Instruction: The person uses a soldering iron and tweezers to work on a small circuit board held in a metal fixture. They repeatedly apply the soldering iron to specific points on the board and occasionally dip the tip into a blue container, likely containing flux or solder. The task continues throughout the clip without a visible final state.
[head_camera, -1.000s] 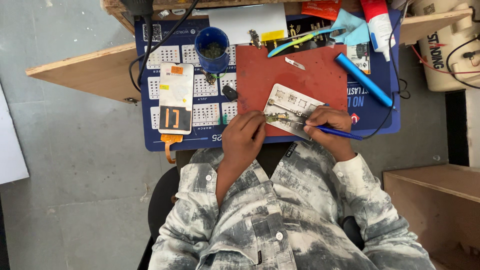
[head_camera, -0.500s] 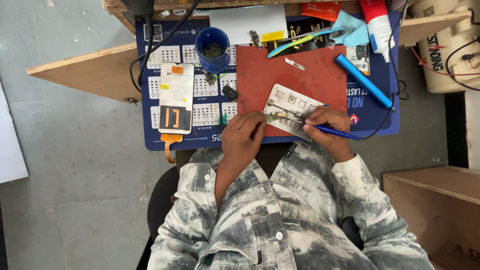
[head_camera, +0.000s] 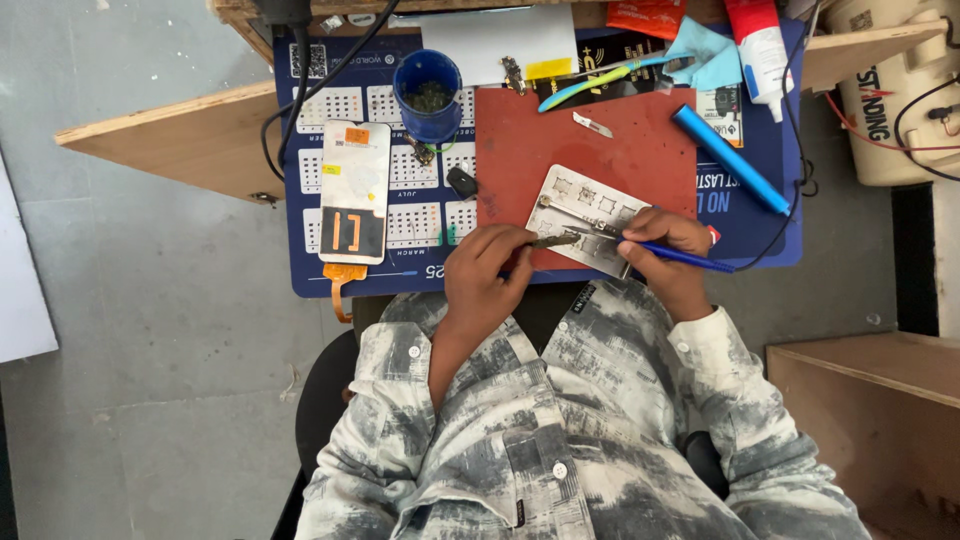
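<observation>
A pale metal fixture plate (head_camera: 577, 205) with small square cut-outs lies on a red mat (head_camera: 590, 150) at the near edge of the bench. My left hand (head_camera: 485, 272) pinches tweezers (head_camera: 553, 241) whose tips reach onto the plate. My right hand (head_camera: 668, 238) grips a blue soldering iron (head_camera: 690, 259) like a pen, its metal tip touching the plate close to the tweezer tips. A dark cable runs from the iron off to the right.
A phone screen panel (head_camera: 354, 192) with an orange flex lies left on the blue printed mat (head_camera: 310, 270). A blue cup (head_camera: 428, 95), a blue pen-shaped tool (head_camera: 728, 158), a white glue bottle (head_camera: 760, 45), a small blade (head_camera: 592, 124) and a cloth sit further back. A wooden box (head_camera: 880, 420) stands at right.
Both hands stay on the plate with only slight shifts of the tweezers and the iron tip. Nothing else has moved.
</observation>
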